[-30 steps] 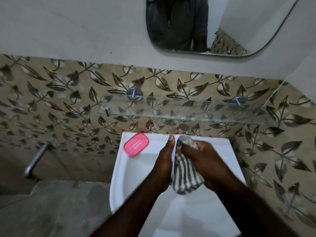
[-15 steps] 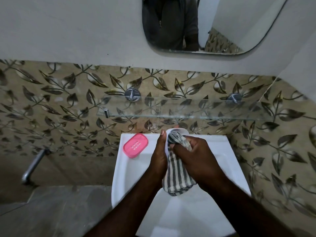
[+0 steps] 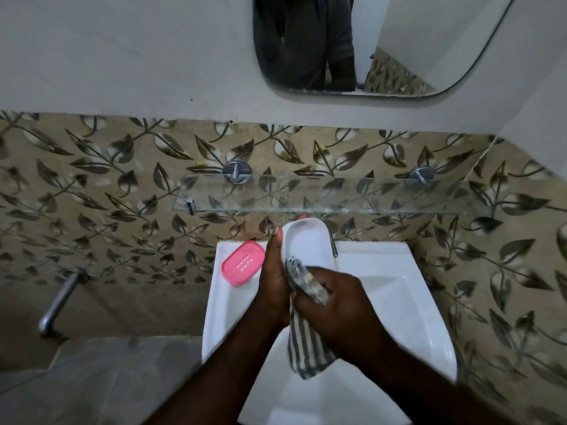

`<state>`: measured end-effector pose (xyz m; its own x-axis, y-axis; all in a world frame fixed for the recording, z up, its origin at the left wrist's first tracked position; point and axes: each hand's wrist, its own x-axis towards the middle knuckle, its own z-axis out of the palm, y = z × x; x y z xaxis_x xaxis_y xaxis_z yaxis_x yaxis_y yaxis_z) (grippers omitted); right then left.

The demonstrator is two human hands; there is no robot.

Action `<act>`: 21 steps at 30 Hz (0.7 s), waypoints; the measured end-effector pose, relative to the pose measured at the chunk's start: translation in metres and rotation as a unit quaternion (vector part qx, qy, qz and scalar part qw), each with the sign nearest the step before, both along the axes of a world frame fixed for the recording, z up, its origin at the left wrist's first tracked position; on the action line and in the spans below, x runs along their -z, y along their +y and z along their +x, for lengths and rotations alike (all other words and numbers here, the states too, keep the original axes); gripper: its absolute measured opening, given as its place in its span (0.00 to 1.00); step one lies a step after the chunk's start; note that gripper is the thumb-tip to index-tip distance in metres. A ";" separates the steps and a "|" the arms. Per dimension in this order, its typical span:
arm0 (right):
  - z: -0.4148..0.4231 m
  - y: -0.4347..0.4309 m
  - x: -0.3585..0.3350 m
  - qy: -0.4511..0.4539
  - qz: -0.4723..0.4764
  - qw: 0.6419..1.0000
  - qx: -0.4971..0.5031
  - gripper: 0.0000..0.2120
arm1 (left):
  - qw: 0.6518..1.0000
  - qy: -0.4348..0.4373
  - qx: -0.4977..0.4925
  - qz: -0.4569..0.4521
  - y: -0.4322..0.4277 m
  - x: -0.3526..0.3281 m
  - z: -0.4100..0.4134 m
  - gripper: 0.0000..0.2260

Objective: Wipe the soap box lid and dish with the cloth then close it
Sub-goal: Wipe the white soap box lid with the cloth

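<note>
My left hand (image 3: pixel 274 279) holds a white soap box lid (image 3: pixel 308 242) upright over the sink, its hollow side facing me. My right hand (image 3: pixel 333 297) grips a grey-and-white striped cloth (image 3: pixel 305 338) bunched against the lid's lower end, with the rest of the cloth hanging down. The pink soap dish (image 3: pixel 243 262), with drain slots in its floor, lies on the sink's back left corner, apart from both hands.
A white sink (image 3: pixel 395 289) sits against a leaf-patterned tiled wall. A glass shelf (image 3: pixel 337 194) juts out just above the lid. A mirror (image 3: pixel 383 44) hangs higher up. A metal tap (image 3: pixel 58 302) sticks out of the wall at left.
The cloth hand has slid down from the lid's top to its lower end, uncovering most of the white lid. The lid sits slightly higher toward the shelf.
</note>
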<state>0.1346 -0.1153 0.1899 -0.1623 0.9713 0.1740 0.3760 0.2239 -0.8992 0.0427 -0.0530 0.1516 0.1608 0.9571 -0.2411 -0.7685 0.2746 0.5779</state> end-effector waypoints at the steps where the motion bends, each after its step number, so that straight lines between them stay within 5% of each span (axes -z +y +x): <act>1: 0.001 -0.004 0.006 -0.061 0.017 0.998 -0.021 0.03 | 1.000 0.014 -0.006 0.001 0.003 0.001 -0.005 0.24; 5: 0.023 0.002 0.018 -0.206 0.000 0.976 -0.076 0.19 | 0.998 0.054 0.036 -0.017 0.006 0.007 -0.014 0.22; 10: 0.046 0.014 0.001 -0.005 0.021 1.000 0.007 0.18 | 0.998 -0.005 0.052 -0.035 0.006 0.008 -0.020 0.23; 14: 0.043 0.013 0.018 -0.269 0.162 0.946 -0.076 0.19 | 0.996 0.013 0.080 -0.037 0.005 0.012 -0.019 0.22; 16: 0.039 0.012 0.032 -0.326 0.185 0.924 -0.072 0.20 | 0.996 0.015 0.087 -0.035 0.004 0.010 -0.017 0.19; 21: 0.028 0.017 0.024 -0.228 0.096 0.969 0.010 0.19 | 0.994 -0.007 0.096 -0.052 -0.005 0.015 -0.008 0.24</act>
